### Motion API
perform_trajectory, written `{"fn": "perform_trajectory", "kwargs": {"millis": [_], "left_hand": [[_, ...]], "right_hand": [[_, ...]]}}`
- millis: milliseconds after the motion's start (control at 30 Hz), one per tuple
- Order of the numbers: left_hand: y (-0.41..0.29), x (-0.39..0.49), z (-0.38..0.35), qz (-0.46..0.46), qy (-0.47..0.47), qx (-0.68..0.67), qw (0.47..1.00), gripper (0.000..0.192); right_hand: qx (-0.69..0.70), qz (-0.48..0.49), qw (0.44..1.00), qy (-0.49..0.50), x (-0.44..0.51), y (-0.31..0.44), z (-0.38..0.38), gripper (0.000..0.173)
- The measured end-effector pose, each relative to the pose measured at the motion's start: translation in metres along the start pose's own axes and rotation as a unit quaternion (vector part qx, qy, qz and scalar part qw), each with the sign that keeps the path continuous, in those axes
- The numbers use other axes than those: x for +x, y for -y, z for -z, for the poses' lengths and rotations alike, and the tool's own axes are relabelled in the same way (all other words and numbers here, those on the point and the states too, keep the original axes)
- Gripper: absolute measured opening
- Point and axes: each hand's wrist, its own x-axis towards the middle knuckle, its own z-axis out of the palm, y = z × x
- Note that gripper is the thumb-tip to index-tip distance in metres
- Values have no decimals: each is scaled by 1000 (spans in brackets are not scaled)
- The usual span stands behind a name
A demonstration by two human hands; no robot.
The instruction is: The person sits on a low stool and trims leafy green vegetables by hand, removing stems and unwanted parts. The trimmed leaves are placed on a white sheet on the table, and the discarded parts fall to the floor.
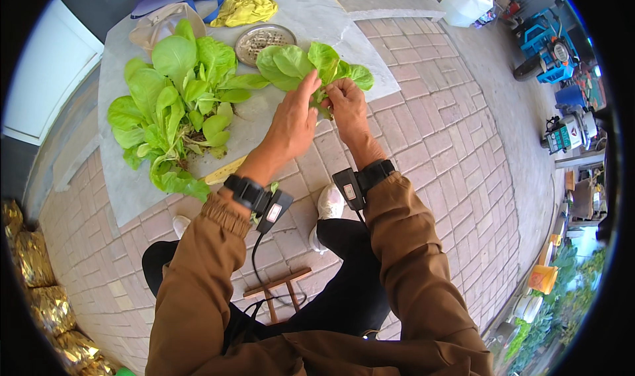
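A small leafy lettuce plant (292,63) is between my hands near the right corner of a grey stone-topped table. My left hand (295,120) holds it from the left, fingers nearly straight and thumb close to the stem. The fingertips of my right hand (347,105) pinch the plant low down, near its base. What exactly lies under those fingertips is hidden. Left of my hands, a big pile of lettuce plants (171,98) with soil-marked roots covers much of the table (248,128).
Behind the plants stand a round metal dish with a perforated top (265,41), a crumpled yellow cloth (248,6) and a beige cap (166,21). A yellow strip (225,171) lies along the table's near edge. A small wooden stool (278,284) is beneath me on the brick paving (436,152).
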Motion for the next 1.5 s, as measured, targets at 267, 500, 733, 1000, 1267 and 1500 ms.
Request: {"fn": "perform_trajectory", "kwargs": {"millis": [267,500,733,1000,1267,1500], "left_hand": [[30,24,-21,84,64,29,994,71],[35,20,-25,67,80,93,990,70],[1,-26,17,2,-21,110,994,43],[-24,-124,134,82,-132,224,962,26],[11,-152,183,121,-198,402,886,24],[27,-156,188,84,-197,352,911,15]], "right_hand": [[155,-14,988,-19,3,-6,3,11],[267,17,963,43,-3,21,18,14],[154,44,976,146,-56,77,19,10],[-89,52,937,334,-120,88,-3,7],[-103,82,936,325,-136,64,-81,14],[-163,161,940,254,-127,50,-148,28]]}}
